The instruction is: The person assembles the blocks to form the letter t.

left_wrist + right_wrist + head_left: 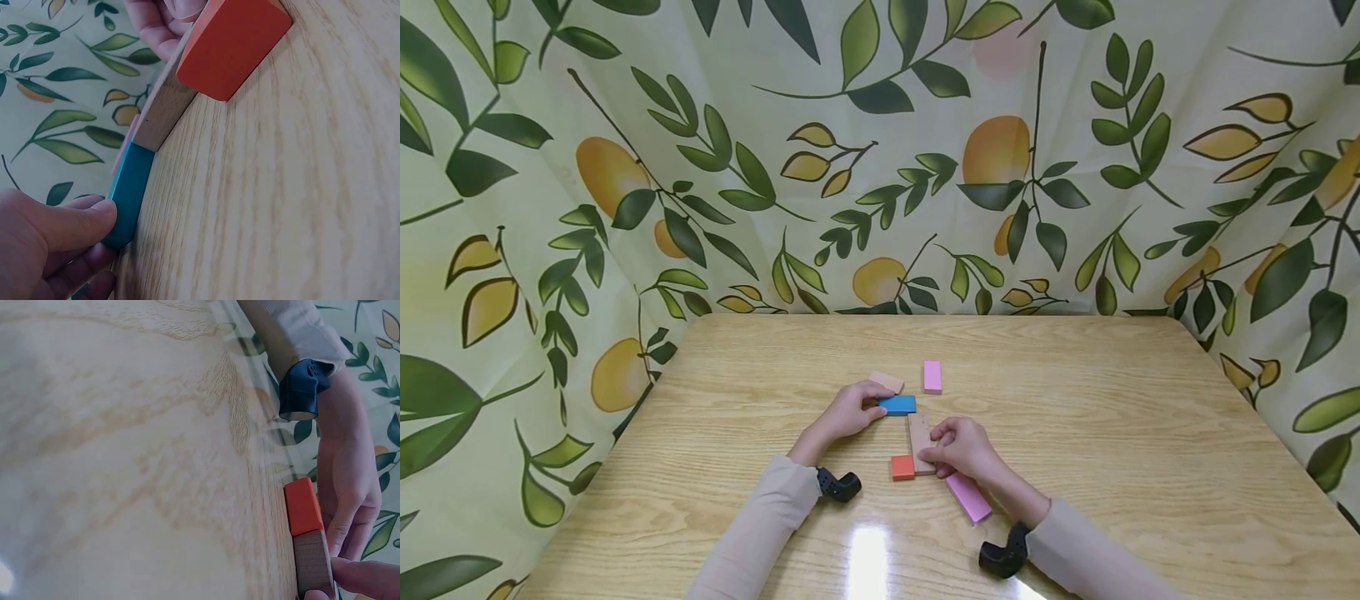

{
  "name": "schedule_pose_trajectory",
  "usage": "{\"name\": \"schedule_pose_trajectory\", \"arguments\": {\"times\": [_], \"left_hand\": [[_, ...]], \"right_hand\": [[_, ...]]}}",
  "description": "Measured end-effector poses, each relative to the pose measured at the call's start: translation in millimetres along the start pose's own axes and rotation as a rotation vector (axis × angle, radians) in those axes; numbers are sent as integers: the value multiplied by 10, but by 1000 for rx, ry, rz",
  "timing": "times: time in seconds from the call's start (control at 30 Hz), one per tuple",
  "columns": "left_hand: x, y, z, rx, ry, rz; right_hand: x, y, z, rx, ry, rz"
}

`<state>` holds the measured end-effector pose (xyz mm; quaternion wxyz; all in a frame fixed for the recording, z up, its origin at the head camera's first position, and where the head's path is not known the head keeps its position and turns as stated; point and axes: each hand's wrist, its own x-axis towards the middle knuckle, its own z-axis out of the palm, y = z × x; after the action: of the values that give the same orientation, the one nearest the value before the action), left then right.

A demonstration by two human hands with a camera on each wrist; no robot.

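My left hand [848, 410] pinches the left end of a blue block [901, 405] lying flat on the table. In the left wrist view, the far end of that block [134, 181] meets a long bare-wood block [164, 109]. My right hand [964, 448] grips this wooden block near its front end, thumb and fingers on its sides. A red-orange block [902, 467] stands against the wooden block's left side, also seen in the right wrist view as a red block [304, 506]. A pink block [967, 497] lies slanted just below my right hand.
Behind the blue block lies another bare-wood block [887, 382], partly hidden by my left fingers. A second pink block [932, 377] sits farther back. The wooden table [1075, 375] ends at a leaf-patterned cloth [895, 208] behind and at the sides.
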<state>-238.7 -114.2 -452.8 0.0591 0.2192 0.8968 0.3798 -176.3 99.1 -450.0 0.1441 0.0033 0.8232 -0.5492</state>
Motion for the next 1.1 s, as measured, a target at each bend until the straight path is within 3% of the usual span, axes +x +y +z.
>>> {"name": "schedule_pose_trajectory", "arguments": {"times": [1.1], "left_hand": [[-17,15,1,-3,-12,3]], "right_hand": [[30,16,26,18,5,10]]}}
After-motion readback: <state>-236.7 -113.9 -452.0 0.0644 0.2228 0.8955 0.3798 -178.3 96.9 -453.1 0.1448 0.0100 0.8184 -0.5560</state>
